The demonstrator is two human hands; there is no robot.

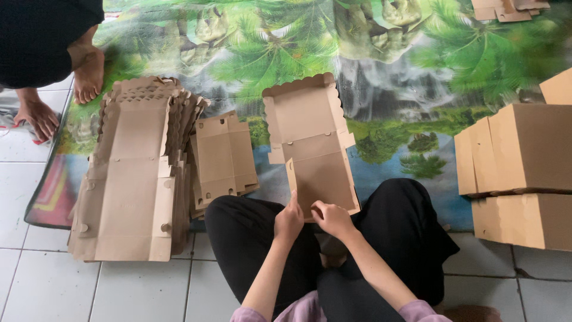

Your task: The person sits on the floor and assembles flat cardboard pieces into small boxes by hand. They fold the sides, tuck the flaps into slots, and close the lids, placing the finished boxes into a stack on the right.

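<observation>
A flat brown cardboard box blank [310,140] with a scalloped far edge lies on the mat in front of my crossed legs. My left hand [288,220] grips its near left flap, which is folded upward. At the near edge of the same blank, my right hand [332,218] pinches the cardboard with fingers curled. Both hands sit close together above my black trousers.
A tall stack of flat blanks [134,179] lies to the left, with a smaller pile [223,158] beside it. Folded boxes [521,173] are stacked at the right. Another person's bare feet [88,76] stand at the top left. A jungle-print mat [387,71] covers the white tiled floor [143,292].
</observation>
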